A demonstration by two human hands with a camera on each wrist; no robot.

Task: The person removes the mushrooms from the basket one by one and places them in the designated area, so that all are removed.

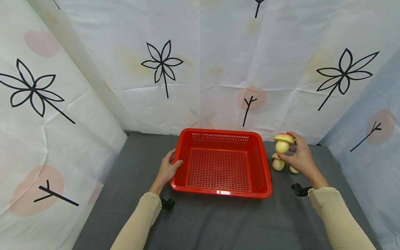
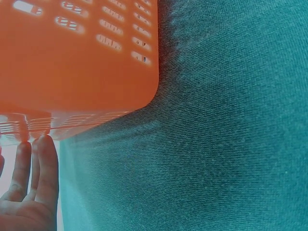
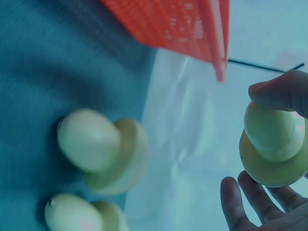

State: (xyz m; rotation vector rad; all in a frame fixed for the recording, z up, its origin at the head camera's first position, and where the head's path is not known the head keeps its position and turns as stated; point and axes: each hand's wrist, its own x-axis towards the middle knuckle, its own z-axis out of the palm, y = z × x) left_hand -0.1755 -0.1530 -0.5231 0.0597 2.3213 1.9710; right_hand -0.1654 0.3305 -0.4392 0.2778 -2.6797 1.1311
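A red plastic basket [image 1: 220, 192] with slotted walls stands on the grey cloth. At its left side my left hand [image 1: 166, 170] holds the rim, thumb over the edge; in the left wrist view, fingertips [image 2: 45, 144] meet the outer wall. My right hand [image 1: 300, 158] pinches a toy mushroom [image 1: 282, 147] by its stem and cap, raised to the right of the basket. Its yellowish cap has a reddish top. Below that hand lie two similar mushrooms, one [image 1: 278, 165] nearer the basket and another [image 1: 293, 169] partly hidden by the hand; both show in the right wrist view.
The grey cloth-covered table [image 1: 200, 222] extends toward me. Behind it hangs a white curtain [image 1: 212, 69] printed with black flowers and twigs, and similar cloth closes off the left and right sides. A dark wrist camera [image 1: 300, 190] hangs at the right sleeve.
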